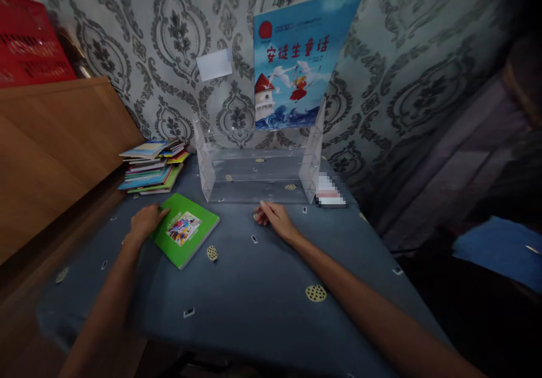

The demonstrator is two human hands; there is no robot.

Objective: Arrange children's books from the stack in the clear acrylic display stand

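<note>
My left hand [146,221] rests on the left edge of a green book [185,229] that lies flat on the blue-grey tablecloth [254,293]; its fingers curl over the book's edge. My right hand [273,215] lies on the cloth just in front of a clear acrylic stand [258,172], fingers loosely curled, nothing visible in them. A blue picture book [298,62] stands upright at the right end of the stand, leaning towards the wall. A stack of several thin books [153,166] lies at the far left of the table.
A patterned grey wall runs behind the table, with a white card [214,64] stuck on it. A wooden board [51,152] flanks the left side, with a red crate [29,39] above it. A small pixelated object [330,192] sits right of the stand. Dark furniture and blue cloth [499,251] lie to the right.
</note>
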